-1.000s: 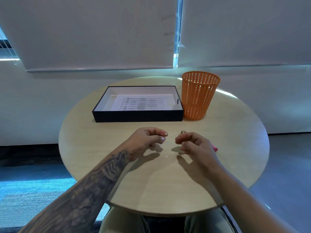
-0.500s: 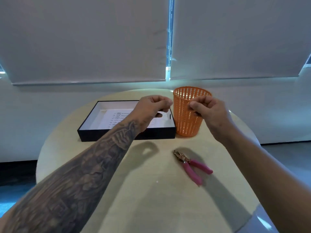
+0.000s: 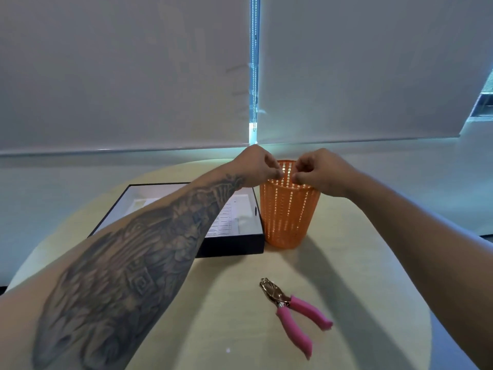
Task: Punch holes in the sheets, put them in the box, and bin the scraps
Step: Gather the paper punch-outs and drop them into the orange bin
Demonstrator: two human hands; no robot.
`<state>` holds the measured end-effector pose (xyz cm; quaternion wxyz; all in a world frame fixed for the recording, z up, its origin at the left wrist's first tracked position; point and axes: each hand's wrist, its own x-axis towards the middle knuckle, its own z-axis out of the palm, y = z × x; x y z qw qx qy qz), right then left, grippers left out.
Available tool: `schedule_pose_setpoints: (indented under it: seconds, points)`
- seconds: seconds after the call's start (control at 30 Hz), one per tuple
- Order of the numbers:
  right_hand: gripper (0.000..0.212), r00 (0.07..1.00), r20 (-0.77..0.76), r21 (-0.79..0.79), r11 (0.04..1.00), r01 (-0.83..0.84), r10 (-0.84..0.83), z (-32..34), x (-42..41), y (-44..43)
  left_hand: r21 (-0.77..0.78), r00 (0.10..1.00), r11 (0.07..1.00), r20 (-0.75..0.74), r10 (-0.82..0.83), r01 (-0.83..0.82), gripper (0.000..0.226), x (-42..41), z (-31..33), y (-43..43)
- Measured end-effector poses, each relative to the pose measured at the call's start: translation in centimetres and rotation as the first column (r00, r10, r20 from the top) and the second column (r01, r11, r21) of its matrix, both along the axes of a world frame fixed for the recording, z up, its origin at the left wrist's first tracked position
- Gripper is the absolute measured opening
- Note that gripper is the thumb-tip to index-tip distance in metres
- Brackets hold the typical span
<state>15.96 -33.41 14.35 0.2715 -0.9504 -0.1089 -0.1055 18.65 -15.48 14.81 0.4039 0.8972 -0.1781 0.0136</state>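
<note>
My left hand (image 3: 254, 166) and my right hand (image 3: 321, 173) hover side by side over the mouth of the orange mesh bin (image 3: 288, 217). Both have their fingertips pinched together; whatever they pinch is too small to see. Left of the bin and touching it lies the black box (image 3: 232, 248), with a printed sheet (image 3: 226, 221) flat inside, partly hidden by my tattooed left forearm. The pink-handled hole punch (image 3: 293, 311) lies on the table, nearer to me, with no hand on it.
Everything rests on a round pale wooden table (image 3: 346, 263). A tiny white speck (image 3: 227, 350) lies near its front edge. Closed white blinds and a wall stand right behind the table.
Both hands rose from the table's near middle, where they pinched at the surface, and moved forward to above the bin. The punch, earlier hidden under my right hand, now lies uncovered.
</note>
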Motion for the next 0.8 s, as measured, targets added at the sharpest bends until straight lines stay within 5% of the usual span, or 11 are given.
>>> schedule_pose_setpoints:
  seconds: [0.8]
  points:
    - [0.015,0.999,-0.013,0.063,0.997,-0.037,0.037,-0.6,-0.6,-0.1,0.054,1.0,0.998,0.02,-0.013,0.012,0.018,-0.1,-0.2,-0.3]
